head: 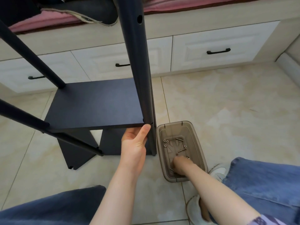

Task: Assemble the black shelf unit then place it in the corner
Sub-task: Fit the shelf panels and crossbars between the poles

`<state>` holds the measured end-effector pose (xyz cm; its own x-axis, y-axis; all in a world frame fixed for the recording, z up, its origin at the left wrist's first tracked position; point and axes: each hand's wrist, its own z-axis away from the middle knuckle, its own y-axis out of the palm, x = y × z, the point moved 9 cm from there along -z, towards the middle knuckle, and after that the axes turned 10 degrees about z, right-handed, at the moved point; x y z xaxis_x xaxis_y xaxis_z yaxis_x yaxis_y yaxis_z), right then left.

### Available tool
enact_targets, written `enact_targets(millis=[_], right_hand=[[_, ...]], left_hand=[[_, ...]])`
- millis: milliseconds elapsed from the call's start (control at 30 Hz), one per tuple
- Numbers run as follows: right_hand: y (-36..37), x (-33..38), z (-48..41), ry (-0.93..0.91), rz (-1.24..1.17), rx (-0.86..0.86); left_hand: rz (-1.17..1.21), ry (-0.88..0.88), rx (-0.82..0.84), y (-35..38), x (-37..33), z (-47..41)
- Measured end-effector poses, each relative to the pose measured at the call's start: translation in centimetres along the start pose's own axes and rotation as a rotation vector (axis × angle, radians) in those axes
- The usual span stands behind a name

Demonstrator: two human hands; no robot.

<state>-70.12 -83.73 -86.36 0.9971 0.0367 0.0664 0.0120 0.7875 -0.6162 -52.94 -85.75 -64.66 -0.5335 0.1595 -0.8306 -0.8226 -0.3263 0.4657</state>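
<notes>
While our left hand (pixel 135 142) props the shelf board (pixel 95 103) at the post (pixel 142 78), fingers hidden, our right hand (pixel 180 163), grip unclear, searches the tray (pixel 200 150); we judge a screw (pixel 181 150) next.

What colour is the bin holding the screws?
The bin is translucent smoky brown, shown in the head view.

A home bedroom: white bed drawers (pixel 203 62), pink bedding (pixel 48 20), tiled floor (pixel 227 103).
</notes>
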Motion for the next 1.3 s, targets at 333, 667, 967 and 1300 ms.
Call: enact_targets(millis=[333,667,967,1300], right_hand=[[0.5,0.4,-0.8,0.004,0.236,-0.063],[-0.1,0.0,-0.3,-0.002,0.095,-0.023],[-3.2,-1.0,3.5,0.102,-0.749,-0.125],[-8.1,4.7,14.5,-0.082,-2.132,-0.303]], left_hand=[[0.027,-0.021,-0.007,0.0,0.2,0.0],[0.007,-0.024,0.006,-0.2,0.3,-0.1],[0.072,-0.007,0.037,0.0,0.2,-0.2],[0.107,-0.042,0.052,0.8,-0.5,0.8]])
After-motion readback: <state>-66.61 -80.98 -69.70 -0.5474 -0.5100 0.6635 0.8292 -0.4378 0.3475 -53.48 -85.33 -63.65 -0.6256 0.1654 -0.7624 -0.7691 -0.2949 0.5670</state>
